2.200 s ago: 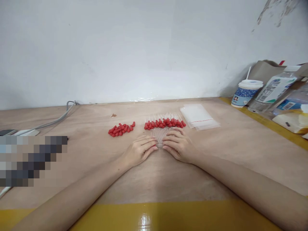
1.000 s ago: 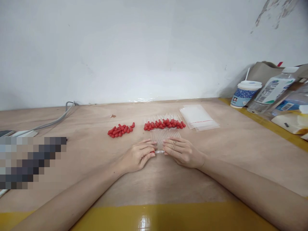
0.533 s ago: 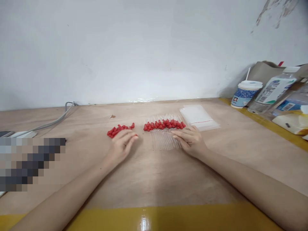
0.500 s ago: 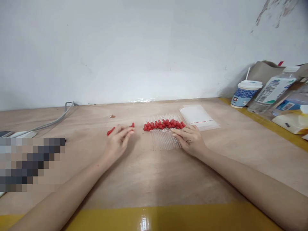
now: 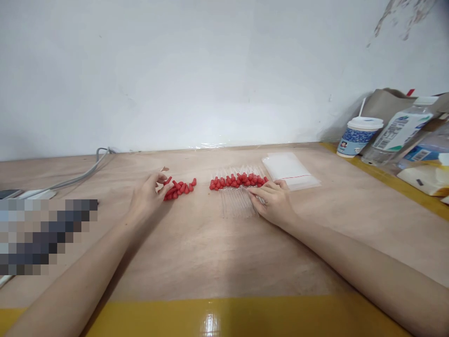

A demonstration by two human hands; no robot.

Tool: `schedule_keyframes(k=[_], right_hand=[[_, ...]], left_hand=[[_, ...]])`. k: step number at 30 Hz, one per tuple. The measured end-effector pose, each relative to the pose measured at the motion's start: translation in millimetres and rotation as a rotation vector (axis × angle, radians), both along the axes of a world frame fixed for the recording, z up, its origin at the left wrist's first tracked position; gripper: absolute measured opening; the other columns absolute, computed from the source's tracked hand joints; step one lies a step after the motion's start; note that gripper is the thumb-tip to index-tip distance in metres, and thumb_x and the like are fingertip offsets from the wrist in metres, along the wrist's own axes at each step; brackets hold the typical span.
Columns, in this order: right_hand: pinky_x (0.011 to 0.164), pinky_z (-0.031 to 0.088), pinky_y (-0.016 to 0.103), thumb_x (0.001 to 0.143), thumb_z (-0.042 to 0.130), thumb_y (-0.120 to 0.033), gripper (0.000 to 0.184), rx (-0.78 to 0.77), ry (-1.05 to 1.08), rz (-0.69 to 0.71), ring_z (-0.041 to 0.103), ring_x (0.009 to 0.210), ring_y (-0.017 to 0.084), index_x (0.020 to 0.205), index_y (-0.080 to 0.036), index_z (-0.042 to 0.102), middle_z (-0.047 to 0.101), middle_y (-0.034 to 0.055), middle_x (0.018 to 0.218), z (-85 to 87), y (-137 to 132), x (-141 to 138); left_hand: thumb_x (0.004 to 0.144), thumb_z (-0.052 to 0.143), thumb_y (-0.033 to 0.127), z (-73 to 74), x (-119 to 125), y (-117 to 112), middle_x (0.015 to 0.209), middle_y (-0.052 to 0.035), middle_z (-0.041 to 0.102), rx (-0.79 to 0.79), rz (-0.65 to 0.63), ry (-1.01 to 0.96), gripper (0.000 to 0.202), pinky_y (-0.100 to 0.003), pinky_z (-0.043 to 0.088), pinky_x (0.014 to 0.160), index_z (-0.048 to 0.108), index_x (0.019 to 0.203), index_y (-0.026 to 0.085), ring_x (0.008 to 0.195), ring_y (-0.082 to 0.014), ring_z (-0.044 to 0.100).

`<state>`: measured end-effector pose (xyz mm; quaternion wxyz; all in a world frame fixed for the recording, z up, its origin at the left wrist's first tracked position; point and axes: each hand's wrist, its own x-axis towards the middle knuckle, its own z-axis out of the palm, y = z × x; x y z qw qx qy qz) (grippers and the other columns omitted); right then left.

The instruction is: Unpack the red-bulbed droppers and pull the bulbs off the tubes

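Several red rubber bulbs (image 5: 180, 187) lie in a loose pile on the left of the table's middle. At the pile's left edge is my left hand (image 5: 149, 193), its thumb and forefinger closed around one red bulb. To the right, a row of clear thin tubes (image 5: 236, 206) lies side by side, with a band of red bulbs (image 5: 238, 180) across them. My right hand (image 5: 275, 201) rests at the row's right side. Its thumb and fingertips pinch a clear tube just below the red band; the fingers partly hide it.
Behind my right hand lies a stack of clear plastic bags (image 5: 289, 168). A paper cup (image 5: 359, 136) and a plastic bottle (image 5: 396, 133) stand at the right. A grey cable (image 5: 84, 175) runs along the left. Yellow tape (image 5: 175, 316) edges the table.
My left hand has moved left, uncovering much of the red bulb pile. My right hand has shifted slightly left along the tubes.
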<state>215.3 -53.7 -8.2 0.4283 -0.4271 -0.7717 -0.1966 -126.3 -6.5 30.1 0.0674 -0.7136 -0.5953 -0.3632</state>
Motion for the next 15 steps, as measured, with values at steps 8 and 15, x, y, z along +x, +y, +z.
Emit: schedule_keyframes(k=[8, 15], right_hand=[[0.075, 0.031, 0.033, 0.081, 0.054, -0.019, 0.015, 0.075, -0.057, 0.000, 0.053, 0.064, 0.013, 0.080, -0.023, 0.068, 0.068, -0.0021, 0.065, -0.2, 1, -4], [0.077, 0.030, 0.034, 0.081, 0.056, -0.025, 0.014, 0.024, -0.109, 0.007, 0.051, 0.066, 0.013, 0.074, -0.023, 0.067, 0.067, -0.0017, 0.066, 0.6, 0, -6]], left_hand=[[0.072, 0.060, 0.043, -7.1, -6, 8, 0.076, -0.0022, 0.060, 0.055, -0.060, 0.134, 0.021, -0.032, 0.043, 0.066, 0.058, 0.077, 0.022, 0.071, -0.0201, 0.055], [0.074, 0.059, 0.046, -8.7, -2, 7, 0.077, -0.0035, 0.058, 0.141, -0.075, 0.233, 0.024, -0.034, 0.043, 0.072, 0.061, 0.078, 0.022, 0.078, -0.0220, 0.055]])
